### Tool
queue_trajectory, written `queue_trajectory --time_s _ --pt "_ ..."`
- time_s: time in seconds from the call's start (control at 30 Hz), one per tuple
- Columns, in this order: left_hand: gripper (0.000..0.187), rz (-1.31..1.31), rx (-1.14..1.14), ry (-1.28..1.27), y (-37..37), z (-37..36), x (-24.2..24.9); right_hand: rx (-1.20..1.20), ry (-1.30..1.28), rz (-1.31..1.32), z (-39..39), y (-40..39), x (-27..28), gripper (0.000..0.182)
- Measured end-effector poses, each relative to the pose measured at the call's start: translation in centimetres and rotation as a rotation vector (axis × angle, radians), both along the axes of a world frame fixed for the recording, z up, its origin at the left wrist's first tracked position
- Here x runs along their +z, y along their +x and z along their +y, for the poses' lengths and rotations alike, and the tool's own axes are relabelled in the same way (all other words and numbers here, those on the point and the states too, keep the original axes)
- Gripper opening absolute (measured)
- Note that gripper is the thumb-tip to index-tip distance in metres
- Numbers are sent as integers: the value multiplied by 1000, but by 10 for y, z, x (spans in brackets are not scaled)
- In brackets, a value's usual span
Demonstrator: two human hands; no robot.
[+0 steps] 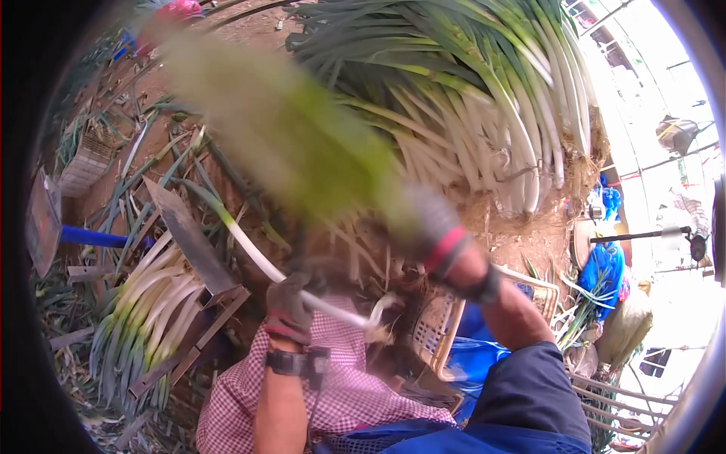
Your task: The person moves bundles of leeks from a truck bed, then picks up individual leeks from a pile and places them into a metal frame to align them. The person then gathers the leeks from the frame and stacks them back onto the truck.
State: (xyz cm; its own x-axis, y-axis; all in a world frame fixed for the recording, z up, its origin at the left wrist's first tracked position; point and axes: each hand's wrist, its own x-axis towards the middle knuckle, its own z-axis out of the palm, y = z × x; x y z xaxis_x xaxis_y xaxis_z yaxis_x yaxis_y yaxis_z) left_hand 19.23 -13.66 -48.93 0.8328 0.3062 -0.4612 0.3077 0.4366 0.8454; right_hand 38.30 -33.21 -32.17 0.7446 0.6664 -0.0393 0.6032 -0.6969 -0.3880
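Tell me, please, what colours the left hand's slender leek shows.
The leek is white, turning leafy green, best in head view.

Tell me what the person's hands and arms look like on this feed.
The left hand wears a dark grey glove with a reddish cuff, then a black wristband with a small dark box beside it. The right hand is blurred: greyish glove, pinkish-red cuff, dark wristband, dark navy sleeve.

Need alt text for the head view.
Gloved left hand grips a leek; the gloved right hand is blurred, at one end of a green smear. A large leek pile lies ahead, a smaller bundle at frame left.
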Motion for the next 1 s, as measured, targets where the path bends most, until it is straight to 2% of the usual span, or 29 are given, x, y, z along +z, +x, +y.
queue_trajectory --time_s 0.03,0.07,0.1,0.17,0.23,0.27,0.37,0.4,0.5,0.63,0.7,0.77,0.83,0.9,0.93,0.97,1.0 --pt "32 40 52 -90 5 2 12 -114 -82 -248 -11 25 22 34" --pt "31 149 123 -172 16 -1 41 -166 111 -598 -42 51 13 38" --pt "30 260 195 -254 23 -3 56 -235 47 -686 -58 73 43 42" --pt "32 235 213 -243 27 -5 57 -497 -133 -640 -83 95 62 50" --pt "33 265 227 -234 37 -11 66 -662 -323 -387 -103 124 61 65" --pt "34 100 63 -103 33 -13 60 -744 -416 -254 -113 136 58 72" --pt "37 -51 -41 -12 24 -16 18 -756 -425 -120 -123 159 57 71" --pt "38 -52 -71 2 23 -16 19 -768 -371 -74 -121 158 67 64" --pt "39 -67 -113 37 16 -18 19 -754 -203 204 -139 174 78 69" --pt "39 -152 -122 54 9 -20 27 -823 -147 91 -122 143 73 73" --pt "39 -209 -147 97 5 -21 28 -770 -111 123 -121 140 74 67" --pt "38 -176 -147 66 3 -20 22 -581 -131 281 -126 142 93 63" --pt "36 -125 -128 19 2 -21 24 -566 -36 334 -87 111 127 45" --pt "35 1 -115 -37 9 -23 72 -712 312 517 -47 65 147 39" --pt "31 15 -70 -161 11 -26 93 -683 652 741 -41 61 123 32" --pt "32 25 -67 -174 10 -26 89 -620 771 852 -41 64 94 31" --pt "35 42 -60 -157 11 -29 104 -296 674 623 -48 73 48 29"
